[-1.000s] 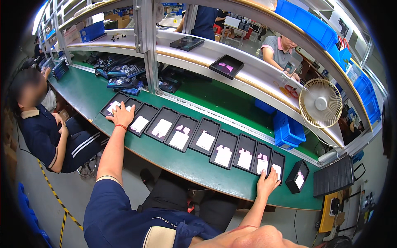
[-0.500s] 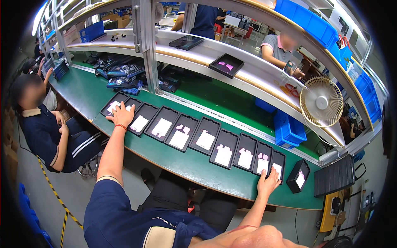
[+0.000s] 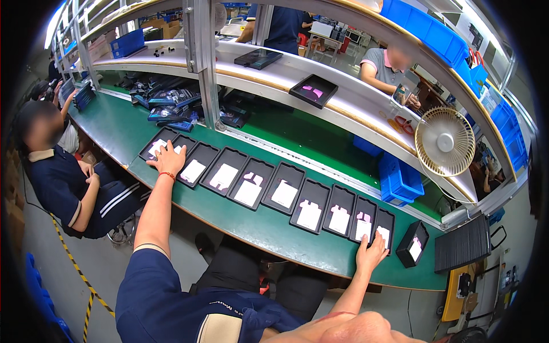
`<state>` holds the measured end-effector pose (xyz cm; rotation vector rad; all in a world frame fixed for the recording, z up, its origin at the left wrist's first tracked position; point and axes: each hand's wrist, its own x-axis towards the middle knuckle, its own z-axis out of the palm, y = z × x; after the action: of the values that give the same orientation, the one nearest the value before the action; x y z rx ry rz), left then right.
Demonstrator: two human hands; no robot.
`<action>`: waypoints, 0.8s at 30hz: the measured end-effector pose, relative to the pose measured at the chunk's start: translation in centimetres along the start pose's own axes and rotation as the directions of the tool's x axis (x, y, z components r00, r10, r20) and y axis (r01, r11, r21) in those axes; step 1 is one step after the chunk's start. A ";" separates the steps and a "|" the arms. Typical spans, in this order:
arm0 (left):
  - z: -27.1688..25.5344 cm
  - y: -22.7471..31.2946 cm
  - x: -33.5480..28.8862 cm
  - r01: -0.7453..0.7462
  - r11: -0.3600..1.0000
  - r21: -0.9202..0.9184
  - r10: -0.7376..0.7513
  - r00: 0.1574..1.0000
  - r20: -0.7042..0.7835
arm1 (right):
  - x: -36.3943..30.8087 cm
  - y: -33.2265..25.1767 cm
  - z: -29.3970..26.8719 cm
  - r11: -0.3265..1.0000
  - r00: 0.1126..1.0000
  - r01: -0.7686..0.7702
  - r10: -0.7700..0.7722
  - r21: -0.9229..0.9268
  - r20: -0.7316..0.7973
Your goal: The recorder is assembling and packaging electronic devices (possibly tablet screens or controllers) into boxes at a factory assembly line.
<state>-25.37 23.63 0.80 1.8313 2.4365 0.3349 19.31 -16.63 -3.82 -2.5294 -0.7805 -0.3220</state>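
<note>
Several shallow black trays lie in a slanting row on the green worktable [image 3: 108, 131], each with a white card and some with pink pieces around it. At the row's left end my left hand [image 3: 168, 160], fingers spread, rests over the leftmost tray [image 3: 150, 144] and its neighbour, partly hiding their cards. My right hand [image 3: 372, 253] touches the near end of the rightmost tray [image 3: 385, 219] with its fingers stretched out and apart. Between my hands, a middle tray [image 3: 287, 172] holds a white card [image 3: 284, 195]. Neither hand grips anything.
Right of the row stand a small stack of black trays [image 3: 413, 243] and a taller tray stack [image 3: 462, 243]. Dark packages [image 3: 171, 97] are heaped at the far left. A shelf with a fan [image 3: 445, 141] runs behind the table. A co-worker [image 3: 57, 171] sits at left.
My hands and the row of trays have stayed put. The seated co-worker at left has shifted hands and head slightly, and the person across the shelf has moved a little.
</note>
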 end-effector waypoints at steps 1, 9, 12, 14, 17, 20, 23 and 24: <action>0.0 0.0 0.0 0.000 1.000 -0.001 0.000 1.000 -0.002 | 0.0 0.0 0.0 1.000 1.000 0.001 -0.001 0.000 0.000; 0.5 -0.5 0.2 0.000 1.000 -0.008 0.000 1.000 -0.001 | -0.1 -0.4 -0.2 1.000 1.000 0.005 -0.005 -0.007 -0.011; -0.1 0.2 -0.1 -0.005 1.000 0.008 0.005 1.000 -0.014 | 0.0 0.2 0.1 1.000 1.000 -0.007 0.007 0.005 -0.001; 0.1 0.0 0.0 -0.004 1.000 0.002 0.004 1.000 -0.014 | 0.0 0.3 0.2 1.000 1.000 -0.001 0.001 0.000 -0.007; 0.1 -0.1 0.0 -0.004 1.000 -0.002 0.004 1.000 -0.010 | 0.0 0.1 0.1 1.000 1.000 -0.003 0.003 -0.001 -0.006; 0.1 -0.1 0.0 -0.005 1.000 -0.007 0.005 1.000 -0.009 | 0.0 0.1 0.1 1.000 1.000 -0.008 0.008 0.001 -0.003; 0.1 -0.2 0.0 -0.009 1.000 -0.016 0.009 1.000 -0.009 | 0.0 0.1 0.1 1.000 1.000 -0.006 0.006 0.007 -0.006; 0.1 -0.2 0.0 -0.010 1.000 -0.017 0.010 1.000 -0.010 | 0.0 0.1 0.1 1.000 1.000 -0.005 0.006 0.012 -0.007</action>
<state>-25.52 23.58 0.70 1.8402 2.4241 0.3647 19.36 -16.67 -3.92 -2.5171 -0.7703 -0.3236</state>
